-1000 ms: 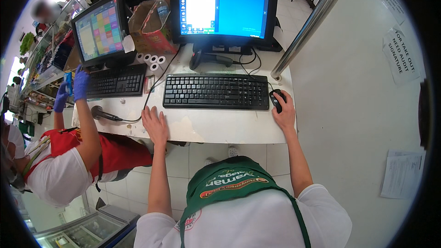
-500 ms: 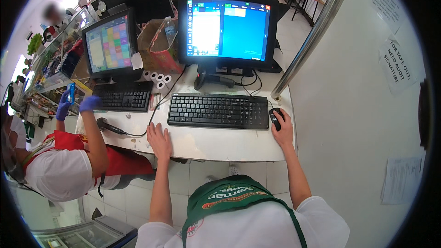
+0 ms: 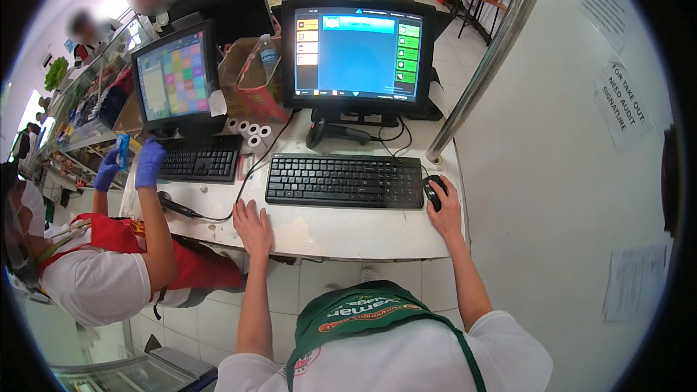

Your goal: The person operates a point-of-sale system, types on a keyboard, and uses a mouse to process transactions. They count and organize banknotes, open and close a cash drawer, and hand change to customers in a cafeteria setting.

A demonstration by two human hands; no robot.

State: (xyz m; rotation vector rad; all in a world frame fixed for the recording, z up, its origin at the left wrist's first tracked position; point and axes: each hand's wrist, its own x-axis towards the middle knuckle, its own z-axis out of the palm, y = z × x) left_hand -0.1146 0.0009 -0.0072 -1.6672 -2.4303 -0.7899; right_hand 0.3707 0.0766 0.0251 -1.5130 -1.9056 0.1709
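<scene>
My right hand (image 3: 446, 210) curls over a black computer mouse (image 3: 436, 192) at the right end of the white counter (image 3: 341, 236). Flat on the counter's front edge lies my left hand (image 3: 253, 229), fingers stretched out, holding nothing, beside a thin black cable. Between my hands, a little farther off, sits a black keyboard (image 3: 344, 181). Behind it stands a lit monitor (image 3: 356, 54) with a blue panel, orange and white buttons on the left and green ones on the right. A black handheld barcode scanner (image 3: 337, 133) rests at the monitor's foot.
At my left, a co-worker in a red apron (image 3: 207, 268) and purple gloves holds a small blue item (image 3: 123, 152). A second monitor (image 3: 174, 76), paper rolls (image 3: 250, 134) and a cardboard box (image 3: 254, 80) stand on the counter. A metal pole (image 3: 494, 51) rises at the right, near a wall.
The screen has switched from a white list to a menu with orange and green buttons. The co-worker's gloved hands have shifted. My hands stay in place.
</scene>
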